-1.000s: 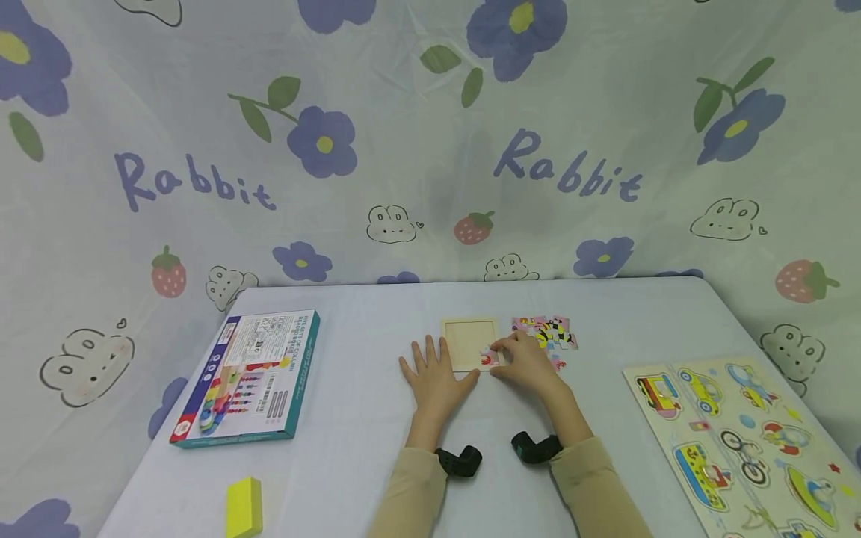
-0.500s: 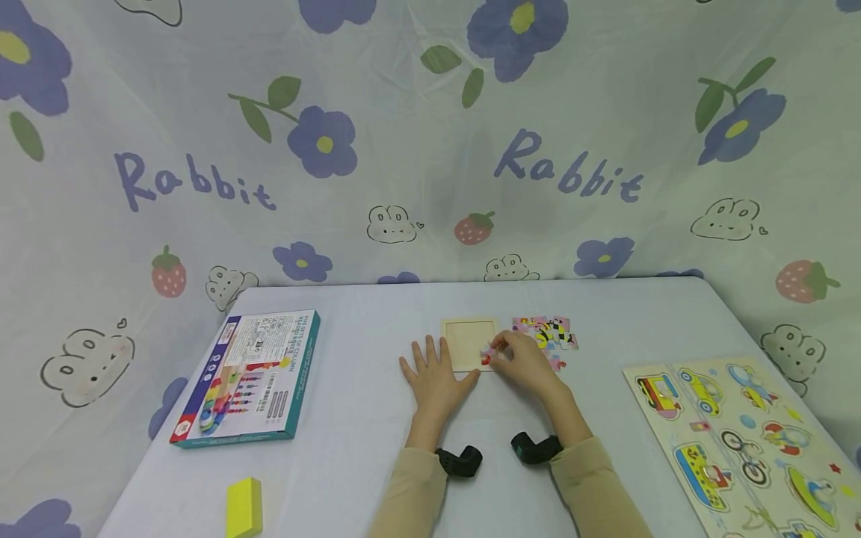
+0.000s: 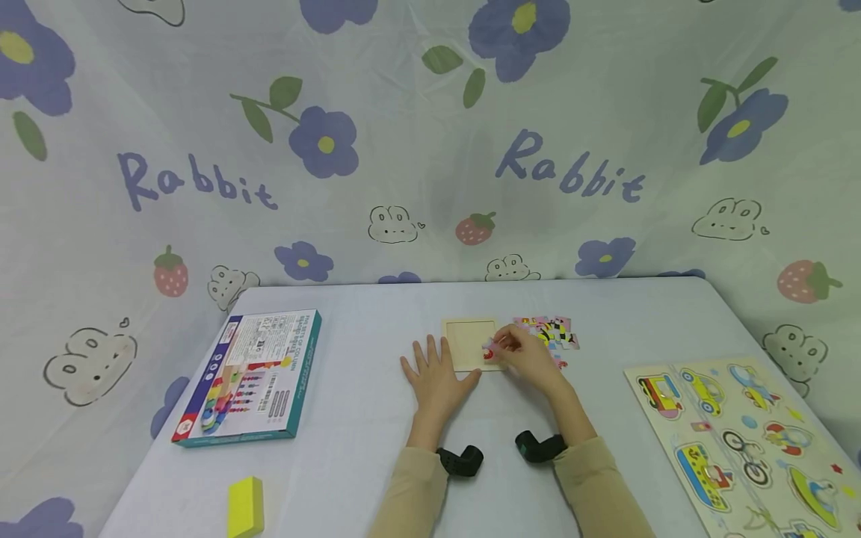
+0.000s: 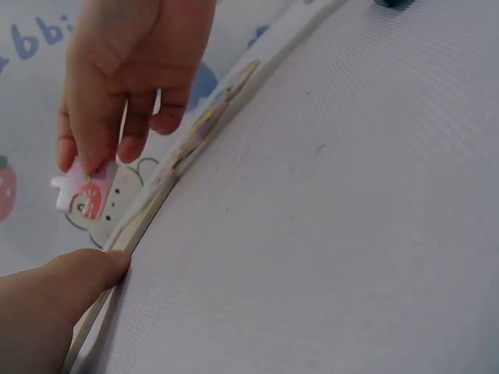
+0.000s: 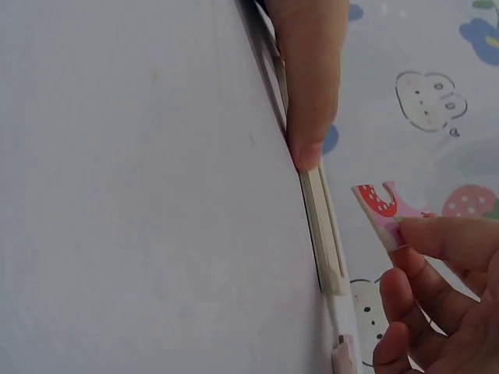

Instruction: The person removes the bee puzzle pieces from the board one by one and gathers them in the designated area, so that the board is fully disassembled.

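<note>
A pink jigsaw piece with a red strawberry-like print [image 5: 377,204] is pinched between the thumb and fingertips of my right hand [image 3: 526,359]. In both wrist views the piece is tilted and raised above the wooden puzzle tray [image 3: 469,323]. My left hand [image 3: 433,381] lies with spread fingers at the tray's lower left, its thumb [image 4: 90,273] touching the near edge. The tray's recess shows bare wood, though my right hand hides its right side. Several loose jigsaw pieces [image 3: 563,334], pink with yellow and black, lie right of the tray, partly behind my right hand.
A flat teal-edged box [image 3: 269,381] lies at the left of the white-covered table [image 3: 363,448]. Near the front left stands a yellow block [image 3: 245,508]. A large vehicle puzzle board [image 3: 733,426] takes up the right side. A patterned curtain [image 3: 430,149] hangs behind.
The jigsaw piece, which lay in the tray's lower right corner, has tilted up and been lifted by my right hand. My left hand has stayed in place.
</note>
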{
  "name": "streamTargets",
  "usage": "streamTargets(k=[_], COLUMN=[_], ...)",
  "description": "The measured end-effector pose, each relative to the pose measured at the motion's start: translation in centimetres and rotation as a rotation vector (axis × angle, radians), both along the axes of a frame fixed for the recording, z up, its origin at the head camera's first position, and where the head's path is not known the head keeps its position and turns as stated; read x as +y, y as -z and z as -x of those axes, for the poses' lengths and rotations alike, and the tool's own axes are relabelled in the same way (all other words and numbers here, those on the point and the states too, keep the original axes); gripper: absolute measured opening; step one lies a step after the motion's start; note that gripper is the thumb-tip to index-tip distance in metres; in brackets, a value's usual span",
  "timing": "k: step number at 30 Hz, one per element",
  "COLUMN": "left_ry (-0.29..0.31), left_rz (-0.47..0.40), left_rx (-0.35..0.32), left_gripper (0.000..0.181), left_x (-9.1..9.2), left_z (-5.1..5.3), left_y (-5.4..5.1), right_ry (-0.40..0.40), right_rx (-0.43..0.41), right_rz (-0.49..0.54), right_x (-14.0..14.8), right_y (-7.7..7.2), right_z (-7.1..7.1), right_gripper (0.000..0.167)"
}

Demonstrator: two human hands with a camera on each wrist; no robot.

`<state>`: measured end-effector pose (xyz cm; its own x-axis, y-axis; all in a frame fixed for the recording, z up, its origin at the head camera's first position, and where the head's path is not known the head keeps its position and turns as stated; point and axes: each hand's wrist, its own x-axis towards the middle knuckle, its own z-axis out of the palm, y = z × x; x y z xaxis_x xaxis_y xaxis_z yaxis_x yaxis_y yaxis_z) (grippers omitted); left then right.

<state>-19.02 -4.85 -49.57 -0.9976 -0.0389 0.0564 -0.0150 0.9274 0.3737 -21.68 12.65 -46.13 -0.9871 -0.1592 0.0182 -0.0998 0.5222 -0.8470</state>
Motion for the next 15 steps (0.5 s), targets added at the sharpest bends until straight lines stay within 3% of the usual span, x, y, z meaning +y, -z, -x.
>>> streamTargets(k=[7, 15], left_ry=[0.002, 0.004], left_rz=[-0.015, -0.014], left_rx=[0.004, -0.009], left_gripper=[0.091, 0.091], left_x=[0.1, 0.1], left_z=[-0.1, 0.0], left_y=[0.0, 0.1], right_ry=[0.108, 0.187], right_rx=[-0.095, -0.209], right_rz=[0.114, 0.215], right_x=[2.7, 8.0], right_y=[-0.8, -1.8], right_z=[0.2, -0.2], right_gripper=[0.026, 0.036])
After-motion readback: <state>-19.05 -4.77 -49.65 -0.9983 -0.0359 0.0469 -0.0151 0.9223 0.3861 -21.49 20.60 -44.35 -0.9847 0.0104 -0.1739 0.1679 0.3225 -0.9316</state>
